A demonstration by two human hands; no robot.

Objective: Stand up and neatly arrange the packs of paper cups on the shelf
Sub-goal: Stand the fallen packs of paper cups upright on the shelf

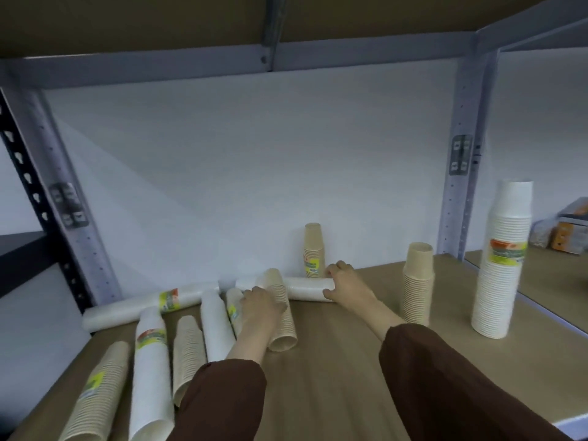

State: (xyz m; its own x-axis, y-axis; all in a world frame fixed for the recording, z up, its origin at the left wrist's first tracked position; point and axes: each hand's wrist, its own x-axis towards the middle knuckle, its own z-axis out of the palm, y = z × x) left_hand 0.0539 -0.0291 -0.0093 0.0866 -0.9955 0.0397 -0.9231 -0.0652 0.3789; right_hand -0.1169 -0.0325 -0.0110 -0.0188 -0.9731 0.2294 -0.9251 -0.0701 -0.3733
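Eleven packs of paper cups are on the brown wooden shelf board (334, 370); three stand upright and eight lie on their sides. Each pack is a column of nested cups, and several carry a yellow-green label.

The right hand (345, 281) grips the right end of a white pack lying along the back wall (305, 289). Its fingers (342, 267) are curled over the top and its thumb (329, 294) presses the near side. Just behind those fingers stands a short tan labelled pack (313, 249), close to the wall. To the right of the hand stands a taller tan pack (418, 288), apart from it. Farther right stands the tallest white labelled pack (504, 265).

The left hand (262, 308) rests on top of a tan pack lying with its open mouth toward the camera (283, 329). Its fingers are curled down over the pack's left side. This pack crosses in front of the white one.

Five more packs lie in a row to the left of these fingers:
- a small pale labelled pack (234, 310), just beside the fingers
- a plain white pack (218, 329)
- a plain tan pack (187, 351)
- a long white labelled pack (151, 370)
- a long tan labelled pack (95, 393)

Beyond that row, a very long white labelled pack (149, 305) lies along the wall.

Both arms wear dark brown sleeves (445, 377). Orange boxes (569, 232) sit on the neighbouring shelf, too blurred to count.
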